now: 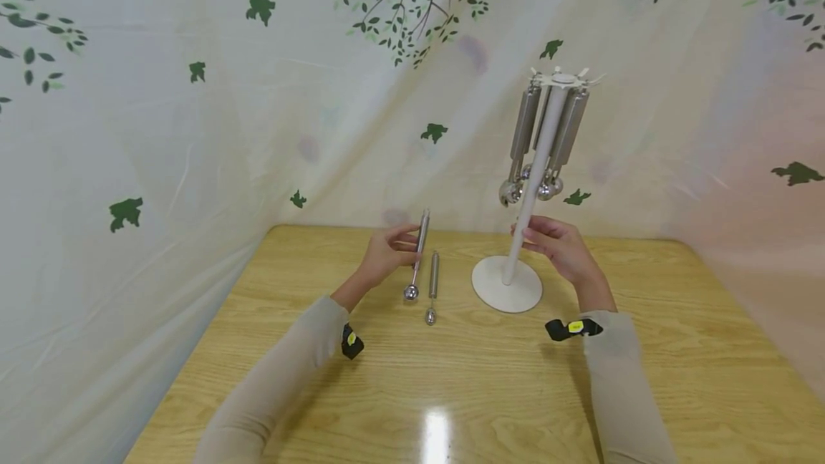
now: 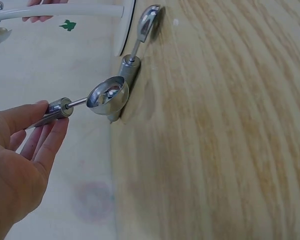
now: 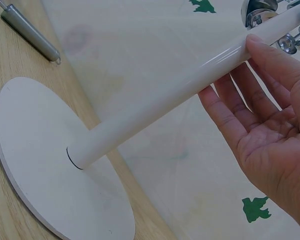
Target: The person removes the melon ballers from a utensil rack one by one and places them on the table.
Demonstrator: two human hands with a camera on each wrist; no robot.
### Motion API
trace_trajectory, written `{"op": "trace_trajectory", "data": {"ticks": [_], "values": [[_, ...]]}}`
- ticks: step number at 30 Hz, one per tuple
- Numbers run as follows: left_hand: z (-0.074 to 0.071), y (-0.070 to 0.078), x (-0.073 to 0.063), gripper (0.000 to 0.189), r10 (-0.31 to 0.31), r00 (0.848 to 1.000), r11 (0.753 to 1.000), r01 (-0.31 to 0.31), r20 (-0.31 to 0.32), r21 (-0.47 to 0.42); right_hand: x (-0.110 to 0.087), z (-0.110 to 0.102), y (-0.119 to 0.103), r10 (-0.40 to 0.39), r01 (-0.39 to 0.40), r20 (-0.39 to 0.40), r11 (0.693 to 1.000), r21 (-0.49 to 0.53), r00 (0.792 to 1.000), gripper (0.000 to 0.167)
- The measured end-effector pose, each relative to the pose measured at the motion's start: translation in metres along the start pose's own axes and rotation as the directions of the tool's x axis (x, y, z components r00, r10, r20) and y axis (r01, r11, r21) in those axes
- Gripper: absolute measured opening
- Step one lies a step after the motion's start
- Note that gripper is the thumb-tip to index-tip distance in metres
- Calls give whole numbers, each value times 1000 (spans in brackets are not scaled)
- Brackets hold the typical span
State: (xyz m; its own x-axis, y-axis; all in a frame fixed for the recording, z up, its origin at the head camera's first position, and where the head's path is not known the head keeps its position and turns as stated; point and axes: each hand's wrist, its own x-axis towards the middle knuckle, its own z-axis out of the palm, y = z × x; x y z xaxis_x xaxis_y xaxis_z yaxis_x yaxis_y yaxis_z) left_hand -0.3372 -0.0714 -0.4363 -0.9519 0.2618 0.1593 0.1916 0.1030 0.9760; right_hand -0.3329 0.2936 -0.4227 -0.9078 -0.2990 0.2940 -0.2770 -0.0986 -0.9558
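My left hand [image 1: 384,256] grips a steel melon baller [image 1: 422,231] by its handle, its round cup hanging downward just above the table. In the left wrist view, the hollow of that cup [image 2: 115,104] shows. A second steel scoop [image 1: 434,276] with a narrower, oval bowl lies on the table just right of the held one. My right hand [image 1: 568,253] pinches the lower pole of a white utensil stand [image 1: 531,188], thumb on one side and fingers on the other. Several steel scoops [image 1: 570,129] hang by their handles from the hooks at its top.
The stand's round white base [image 1: 507,301] rests on the wooden table [image 1: 387,392] near its back edge. A pale curtain [image 1: 361,156] with leaf and bird prints hangs close behind. Dark wrist cameras are strapped over both sleeves.
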Motion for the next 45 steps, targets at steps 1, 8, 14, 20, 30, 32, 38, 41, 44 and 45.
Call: {"op": "trace_trajectory", "data": {"ticks": [1, 8, 14, 20, 30, 32, 38, 41, 44, 45], "values": [[0, -1, 0, 61, -9, 1000, 1000, 9, -3, 1, 0, 0, 0, 0, 0, 0, 1000, 4, 1000, 36], [2, -12, -2, 61, -43, 999, 999, 43, -18, 7, 0, -1, 1, -4, 4, 7, 1000, 18, 1000, 34], [4, -18, -2, 61, -53, 998, 999, 53, -17, -1, 0, -1, 0, -8, 8, 7, 1000, 8, 1000, 33], [7, -19, -2, 58, -106, 993, 994, 105, -44, -10, 0, 1, -2, 7, -7, 0, 1000, -14, 1000, 33], [6, -29, -3, 55, -169, 982, 986, 169, -81, -3, 0, -2, 1, -12, 12, 8, 1000, 14, 1000, 32], [6, -31, -3, 54, -183, 980, 983, 184, -85, 8, 1, -2, 1, -18, 18, 11, 1000, 17, 1000, 30], [7, -31, -5, 50, -216, 971, 968, 227, -105, 104, 1, -3, 1, -17, 17, 12, 1000, 15, 1000, 32], [7, -32, -5, 46, -222, 968, 960, 238, -115, 149, 1, -2, 1, -9, 9, 11, 1000, 6, 1000, 33], [8, -34, -5, 43, -231, 965, 954, 249, -122, 168, 1, -2, 1, -3, 3, 13, 1000, -1, 1000, 34], [9, -33, -5, 43, -234, 964, 953, 252, -123, 168, 1, -2, 1, -4, 4, 13, 1000, -2, 1000, 34]]}}
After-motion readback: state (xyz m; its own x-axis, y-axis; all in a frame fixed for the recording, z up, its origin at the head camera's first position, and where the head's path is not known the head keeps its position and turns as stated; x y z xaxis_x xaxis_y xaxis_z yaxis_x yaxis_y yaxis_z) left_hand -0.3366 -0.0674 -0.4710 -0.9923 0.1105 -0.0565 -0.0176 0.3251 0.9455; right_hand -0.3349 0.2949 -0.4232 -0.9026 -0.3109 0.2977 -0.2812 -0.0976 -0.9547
